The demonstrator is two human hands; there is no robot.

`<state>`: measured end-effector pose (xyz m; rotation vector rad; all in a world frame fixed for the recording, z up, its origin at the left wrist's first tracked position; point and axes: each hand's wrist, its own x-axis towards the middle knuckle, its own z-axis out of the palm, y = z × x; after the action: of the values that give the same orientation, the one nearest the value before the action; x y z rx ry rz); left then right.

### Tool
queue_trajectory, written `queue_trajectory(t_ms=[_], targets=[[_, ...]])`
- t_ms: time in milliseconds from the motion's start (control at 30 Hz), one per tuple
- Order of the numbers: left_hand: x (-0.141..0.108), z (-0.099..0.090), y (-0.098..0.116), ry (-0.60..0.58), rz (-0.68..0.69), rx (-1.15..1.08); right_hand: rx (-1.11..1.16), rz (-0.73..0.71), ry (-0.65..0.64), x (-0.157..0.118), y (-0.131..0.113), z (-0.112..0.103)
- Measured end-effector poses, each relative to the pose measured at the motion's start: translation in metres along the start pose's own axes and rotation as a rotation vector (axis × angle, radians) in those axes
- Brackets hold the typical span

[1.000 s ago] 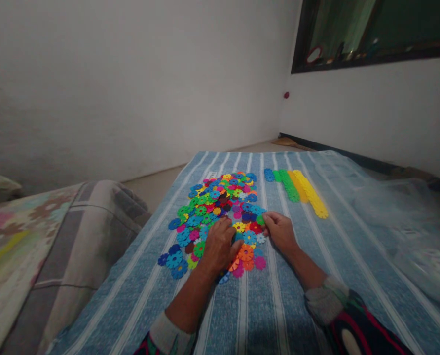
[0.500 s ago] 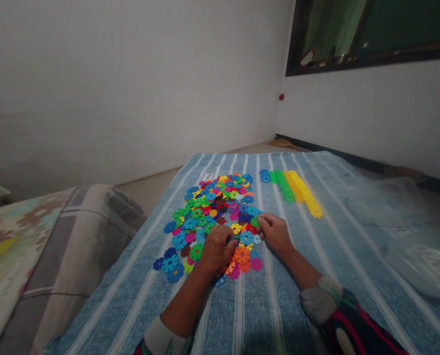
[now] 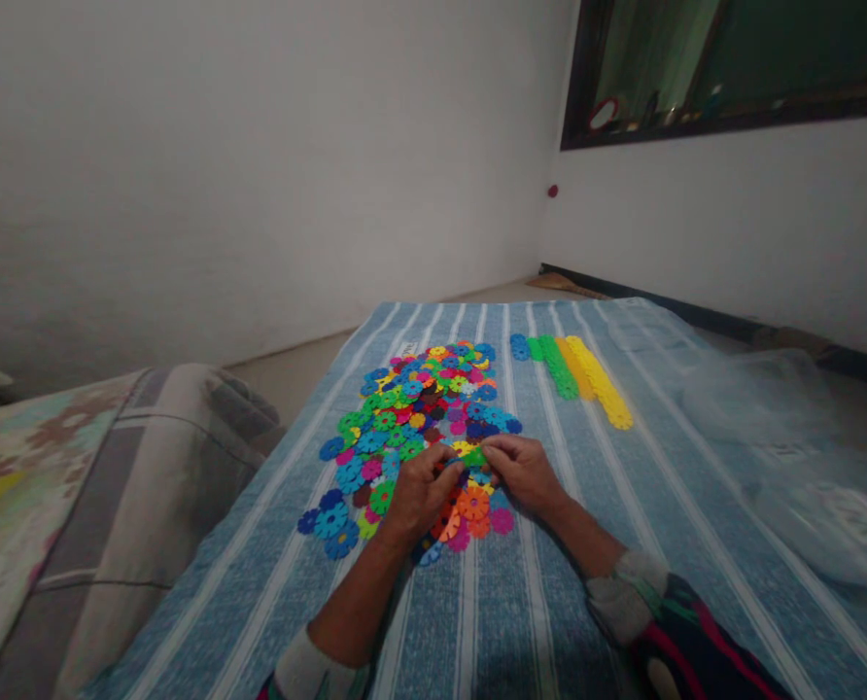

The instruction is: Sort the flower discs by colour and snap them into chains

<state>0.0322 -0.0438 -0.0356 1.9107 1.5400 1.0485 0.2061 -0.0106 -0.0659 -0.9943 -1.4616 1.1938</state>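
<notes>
Above the near part of a loose pile of notched, flower-shaped plastic interlocking discs [image 3: 386, 423], my two hands meet fingertip to fingertip. My left hand [image 3: 423, 491] is closed, thumb and forefinger pinching at the left side of a green interlocking disc [image 3: 471, 457]. From the right, my right hand [image 3: 525, 472] pinches the same green piece by its other side. Whether one disc or two joined discs sit between the fingers, I cannot tell. Orange discs [image 3: 472, 503] lie just below the fingers, and a pink disc [image 3: 502, 521] lies below my right hand.
Overlapping rows of yellow [image 3: 605, 389], orange-yellow, green [image 3: 561, 369] and blue discs [image 3: 519, 347] lie right of the pile on the striped cloth [image 3: 259, 583]. Clear plastic bags [image 3: 827, 515] lie along the right. A draped grey cover [image 3: 178, 437] is at left.
My right hand has moved left with its green disc, bringing it to my left hand's fingertips. My left hand has stayed nearly in place.
</notes>
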Motion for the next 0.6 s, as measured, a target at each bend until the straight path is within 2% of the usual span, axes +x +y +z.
queue_trajectory(t_ms=[333,600], targets=[[-0.001,0.002,0.007,-0.024,-0.110,-0.208,-0.037,-0.032,-0.019,-0.002,-0.003,0.004],[-0.001,-0.001,0.016,-0.012,-0.194,-0.329,0.044,0.002,-0.051,-0.002,-0.005,0.005]])
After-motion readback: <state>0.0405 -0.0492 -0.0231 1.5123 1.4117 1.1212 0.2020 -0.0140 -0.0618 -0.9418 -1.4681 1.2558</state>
